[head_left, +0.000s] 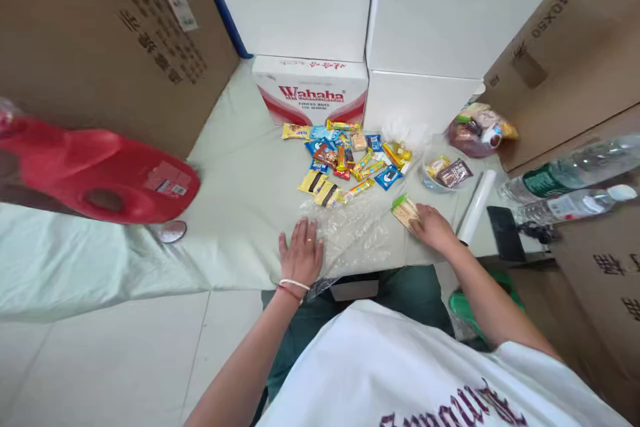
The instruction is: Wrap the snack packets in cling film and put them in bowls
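My left hand [302,255] lies flat, fingers stretched out, on the left edge of a clear plastic bag [356,235] spread on the pale cloth. My right hand [433,227] rests at the bag's right edge with its fingers closed on a small tan snack packet with a green end [404,209]. Beyond the bag lies a pile of several small wrapped snacks [347,155] in yellow, blue and red.
A clear bowl [443,175] with packets and a white roll [477,205] lie right of the pile, a filled bag [479,128] behind. A Wahaha carton [310,91], white boxes, cardboard boxes, a red jug [100,173], a phone [505,232] and two water bottles [575,181] surround the cloth.
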### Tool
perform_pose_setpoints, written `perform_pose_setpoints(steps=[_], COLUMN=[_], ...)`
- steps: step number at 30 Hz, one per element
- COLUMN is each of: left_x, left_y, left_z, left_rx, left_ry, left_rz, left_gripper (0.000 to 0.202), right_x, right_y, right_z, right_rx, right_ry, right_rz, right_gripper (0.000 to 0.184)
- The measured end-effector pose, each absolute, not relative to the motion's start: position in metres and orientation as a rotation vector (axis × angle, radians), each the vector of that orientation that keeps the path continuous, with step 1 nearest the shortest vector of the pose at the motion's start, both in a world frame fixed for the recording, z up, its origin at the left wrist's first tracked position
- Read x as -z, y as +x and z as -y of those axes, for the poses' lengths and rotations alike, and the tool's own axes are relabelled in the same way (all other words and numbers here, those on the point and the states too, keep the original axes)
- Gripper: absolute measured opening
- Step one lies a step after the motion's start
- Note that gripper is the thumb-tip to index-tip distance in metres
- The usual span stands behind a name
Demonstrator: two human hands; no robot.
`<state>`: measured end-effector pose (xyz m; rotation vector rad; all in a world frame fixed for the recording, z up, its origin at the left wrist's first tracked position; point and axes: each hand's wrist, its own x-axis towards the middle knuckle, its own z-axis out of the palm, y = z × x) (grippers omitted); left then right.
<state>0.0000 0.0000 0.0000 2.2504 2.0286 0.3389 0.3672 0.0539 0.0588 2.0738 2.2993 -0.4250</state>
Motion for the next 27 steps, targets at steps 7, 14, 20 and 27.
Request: perform_pose_setpoints(steps=[7,14,20,27], left_x=[-0.003,-0.001,-0.002,-0.001], left_y=[0.006,0.006,0.005,0.005], left_z=[-0.003,-0.001,-0.001,0.000], left_rx=[-0.281,-0.295,-0.344,-0.411], left_ry=[2.174,2.167,2.174,2.161], left_rz=[-2.058,-2.054,-2.012,-2.010], left_gripper=[0.055,0.059,0.063,0.060], right_x=[-0.090,-0.065,-0.044,-0.066], right_y=[0.323,0.222,0.234,0.200], right_z=[-0.072,-0.071,-0.049,-0.065], right_rx=[0.205,0.025,0.330,0.446], right_ry=[2.026,1.194,1.005,1.263], right_rz=[-2.973,-3.162,-3.156,-2.838], right_gripper=[0.041,0.031,0.048,0.061])
